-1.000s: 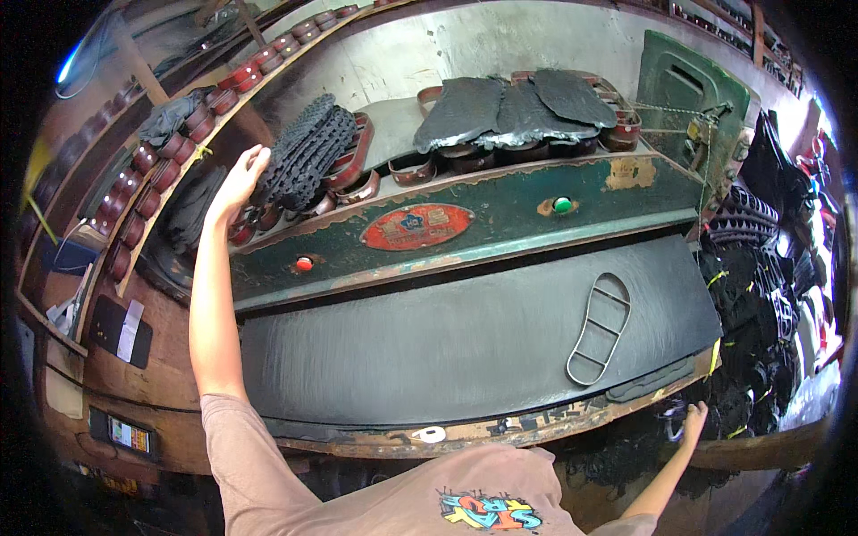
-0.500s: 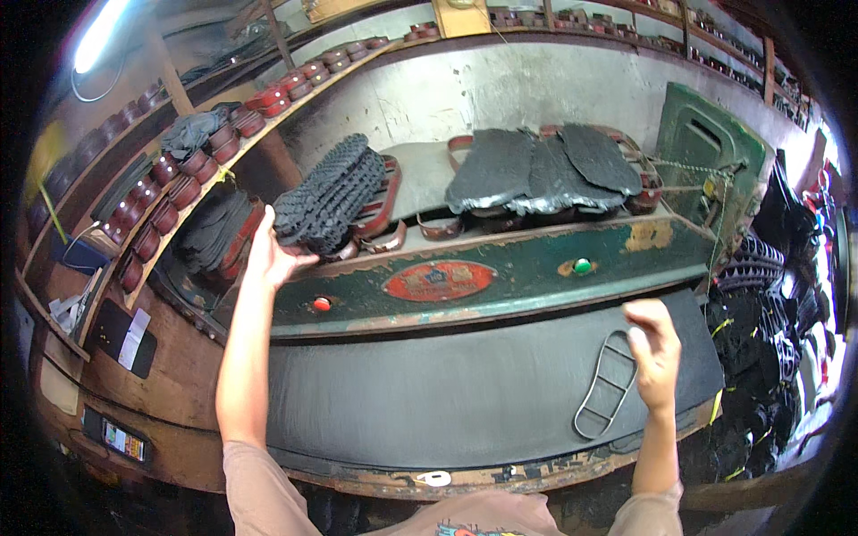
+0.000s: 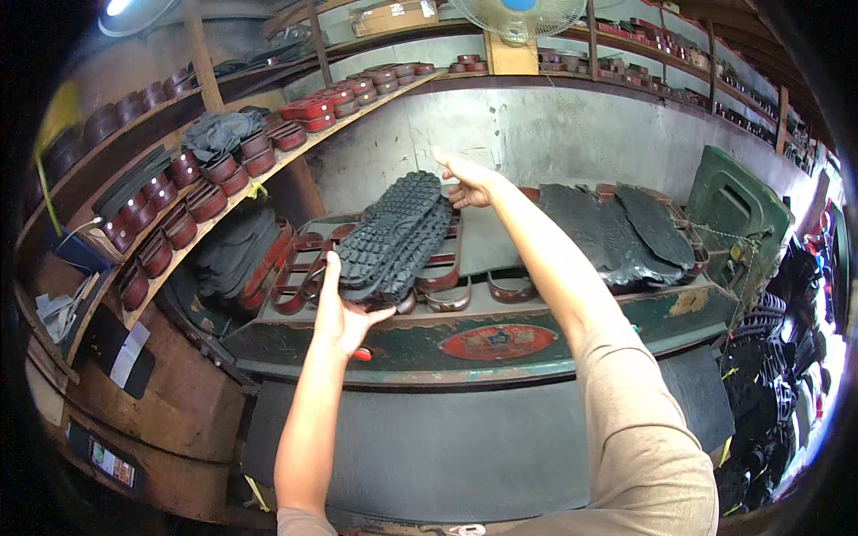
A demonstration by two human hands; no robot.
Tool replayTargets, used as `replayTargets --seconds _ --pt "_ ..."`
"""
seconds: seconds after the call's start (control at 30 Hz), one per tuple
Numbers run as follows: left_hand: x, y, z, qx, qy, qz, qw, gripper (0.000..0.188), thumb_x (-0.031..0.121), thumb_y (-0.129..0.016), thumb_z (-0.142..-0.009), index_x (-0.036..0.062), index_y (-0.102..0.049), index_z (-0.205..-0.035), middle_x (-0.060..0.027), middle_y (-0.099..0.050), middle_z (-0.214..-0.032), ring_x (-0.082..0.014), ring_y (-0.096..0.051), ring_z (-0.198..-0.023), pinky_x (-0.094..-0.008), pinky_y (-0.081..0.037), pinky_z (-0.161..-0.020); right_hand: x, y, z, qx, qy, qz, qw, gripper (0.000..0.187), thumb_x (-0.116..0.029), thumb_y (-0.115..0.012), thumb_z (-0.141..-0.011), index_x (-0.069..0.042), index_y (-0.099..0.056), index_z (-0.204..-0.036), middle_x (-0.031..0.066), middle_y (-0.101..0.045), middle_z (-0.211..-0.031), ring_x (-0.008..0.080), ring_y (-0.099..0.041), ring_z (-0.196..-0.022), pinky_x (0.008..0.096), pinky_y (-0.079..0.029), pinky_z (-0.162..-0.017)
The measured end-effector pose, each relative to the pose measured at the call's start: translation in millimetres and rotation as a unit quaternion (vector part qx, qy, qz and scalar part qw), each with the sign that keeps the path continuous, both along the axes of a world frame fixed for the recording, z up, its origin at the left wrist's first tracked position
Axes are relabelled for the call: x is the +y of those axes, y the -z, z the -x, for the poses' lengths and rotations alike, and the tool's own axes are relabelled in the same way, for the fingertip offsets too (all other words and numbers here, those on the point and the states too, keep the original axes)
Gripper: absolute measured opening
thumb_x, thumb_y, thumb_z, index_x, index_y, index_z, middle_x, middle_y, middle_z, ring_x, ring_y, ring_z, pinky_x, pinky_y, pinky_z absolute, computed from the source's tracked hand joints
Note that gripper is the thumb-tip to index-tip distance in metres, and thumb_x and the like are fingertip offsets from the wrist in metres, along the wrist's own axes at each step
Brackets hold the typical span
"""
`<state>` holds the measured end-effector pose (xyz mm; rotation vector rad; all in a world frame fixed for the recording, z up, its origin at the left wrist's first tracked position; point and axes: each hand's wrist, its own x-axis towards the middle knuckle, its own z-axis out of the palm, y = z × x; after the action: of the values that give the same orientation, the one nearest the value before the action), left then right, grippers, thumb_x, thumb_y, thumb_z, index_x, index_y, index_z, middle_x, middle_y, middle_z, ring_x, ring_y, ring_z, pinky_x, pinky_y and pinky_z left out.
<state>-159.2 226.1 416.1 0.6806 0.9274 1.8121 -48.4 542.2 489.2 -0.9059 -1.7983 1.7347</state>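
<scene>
A stack of black rubber shoe soles with knobbly tread lies on the ledge of the green machine. My left hand is at the stack's near end, its thumb and fingers spread apart; whether it touches the soles I cannot tell. My right hand reaches across to the far right end of the stack, its fingers apart and slightly bent, with nothing seen in it. Dark red sole-shaped cutting dies stand on both sides of the stack. My right arm hides part of the ledge.
Black sheet pieces rest on dies to the right. A wide black sheet covers the work surface in front. Shelves with red dies run along the left. More dark soles are piled at the left; a fan is above.
My right hand has moved from above the front sheet up and left to the stack's far end. My left hand remains by the near end. The whole view has shifted.
</scene>
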Motion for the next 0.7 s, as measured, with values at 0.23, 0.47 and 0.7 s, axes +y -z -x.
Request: replayTargets --seconds 0.23,0.47,0.7 --pt "9 28 38 0.047 0.007 -0.057 0.997 0.088 0.068 -0.061 -0.097 0.0111 -0.038 -0.159 -0.0156 -0.048 -0.159 -0.0359 -0.050 -0.143 -0.0700 -0.037 -0.114 21 25 61 0.009 -0.167 0.099 0.981 0.052 -0.048 -0.071 -0.096 -0.009 -0.069 -0.130 0.0109 -0.072 -0.131 0.0287 -0.069 -0.116 0.0506 -0.054 -0.102" --pt "-16 37 31 0.166 -0.133 -0.099 0.972 0.076 0.051 -0.062 -0.101 0.0051 -0.039 -0.157 -0.0150 -0.052 -0.154 -0.0297 -0.057 -0.136 -0.0516 -0.048 -0.113 -63 -21 13 0.220 -0.070 -0.009 0.973 0.047 -0.041 -0.079 -0.091 -0.009 -0.070 -0.125 0.0037 -0.074 -0.120 0.0166 -0.067 -0.108 0.0362 -0.051 -0.099" --pt "-157 96 -42 0.046 0.024 -0.035 0.998 0.091 0.046 -0.073 -0.083 -0.0023 -0.042 -0.154 -0.0229 -0.054 -0.148 -0.0347 -0.058 -0.135 -0.0462 -0.048 -0.114 -194 59 -211 0.110 -0.150 -0.228 0.956 0.088 -0.048 -0.082 -0.090 0.001 -0.040 -0.149 0.0218 -0.062 -0.125 0.0238 -0.061 -0.113 0.0396 -0.051 -0.099"
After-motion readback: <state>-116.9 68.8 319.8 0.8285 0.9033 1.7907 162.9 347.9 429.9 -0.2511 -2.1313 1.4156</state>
